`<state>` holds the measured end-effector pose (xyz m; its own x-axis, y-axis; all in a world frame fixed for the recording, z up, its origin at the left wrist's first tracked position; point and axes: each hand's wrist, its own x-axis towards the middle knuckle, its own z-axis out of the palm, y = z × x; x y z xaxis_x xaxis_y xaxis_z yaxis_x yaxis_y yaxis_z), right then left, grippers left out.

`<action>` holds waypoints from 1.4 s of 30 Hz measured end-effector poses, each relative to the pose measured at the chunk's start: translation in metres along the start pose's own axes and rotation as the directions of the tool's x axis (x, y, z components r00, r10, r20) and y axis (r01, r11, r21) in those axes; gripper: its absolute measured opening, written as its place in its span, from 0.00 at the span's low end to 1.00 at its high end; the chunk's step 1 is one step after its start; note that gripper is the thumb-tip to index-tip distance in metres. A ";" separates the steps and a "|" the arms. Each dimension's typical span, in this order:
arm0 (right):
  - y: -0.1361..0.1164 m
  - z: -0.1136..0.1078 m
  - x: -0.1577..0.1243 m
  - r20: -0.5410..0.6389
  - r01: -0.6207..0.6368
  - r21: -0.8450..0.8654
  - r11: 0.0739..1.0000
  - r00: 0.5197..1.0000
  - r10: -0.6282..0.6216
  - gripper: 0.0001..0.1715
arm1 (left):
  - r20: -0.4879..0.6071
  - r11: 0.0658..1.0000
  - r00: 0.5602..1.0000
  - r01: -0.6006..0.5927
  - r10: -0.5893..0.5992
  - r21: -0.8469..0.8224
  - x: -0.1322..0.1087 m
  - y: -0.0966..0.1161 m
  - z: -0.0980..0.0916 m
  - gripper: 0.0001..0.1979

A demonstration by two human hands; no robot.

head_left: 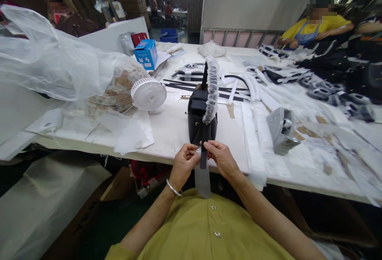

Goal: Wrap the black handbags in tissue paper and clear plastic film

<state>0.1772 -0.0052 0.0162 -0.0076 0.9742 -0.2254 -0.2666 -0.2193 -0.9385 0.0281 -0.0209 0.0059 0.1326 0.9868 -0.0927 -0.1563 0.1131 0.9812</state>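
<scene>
A black handbag [195, 122] stands upright near the table's front edge. Its handle is partly wrapped in crinkled clear plastic [212, 88]. From the bag's near side a flat black strap [204, 157] hangs toward me, and my right hand [221, 157] pinches it between thumb and fingers. Beneath the strap a translucent plastic strip [203, 182] dangles past the table edge. My left hand [185, 162] is closed, its fingertips pinched at the strip's upper left side. The exact contact there is small and partly hidden.
Left of the bag stands a white fan [149, 94], with a blue box [146, 54] behind it. A grey tape dispenser [282, 130] sits to the right. Black straps [185, 87] and plastic wrap [316, 152] litter the table. A co-worker [318, 27] is at the far right.
</scene>
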 end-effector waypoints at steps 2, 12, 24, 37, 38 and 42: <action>-0.002 0.002 -0.001 0.013 0.016 0.012 1.000 1.000 -0.016 0.20 | -0.061 0.998 0.997 -0.045 0.048 0.038 0.009 0.004 0.003 0.15; -0.011 -0.014 0.000 0.007 -0.043 0.041 0.998 0.999 0.042 0.27 | -0.249 0.896 0.878 -0.334 0.408 0.293 0.062 0.041 0.028 0.10; -0.045 0.013 0.038 -0.095 0.056 -0.088 0.995 0.993 -0.064 0.21 | -0.285 0.924 0.881 -0.378 0.377 0.055 0.061 0.037 0.025 0.16; -0.050 0.022 0.044 -0.143 0.135 -0.464 0.875 0.964 -0.224 0.24 | -0.257 0.869 0.877 -0.282 0.405 0.406 0.043 0.025 0.016 0.08; -0.050 0.023 0.045 -0.147 0.150 -0.486 0.861 0.957 -0.250 0.24 | -0.249 0.820 0.848 -0.312 0.468 0.479 0.043 0.025 0.016 0.07; -0.043 0.026 0.045 -0.152 0.220 -0.519 0.826 0.927 -0.343 0.23 | -0.088 0.535 0.691 -0.466 0.718 0.705 0.041 0.020 0.012 0.02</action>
<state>0.1634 0.0491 0.0532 0.2308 0.9703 0.0731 0.2786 0.0061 -0.9604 0.0421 0.0200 0.0238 -0.1065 0.7730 0.6255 0.5442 -0.4812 0.6873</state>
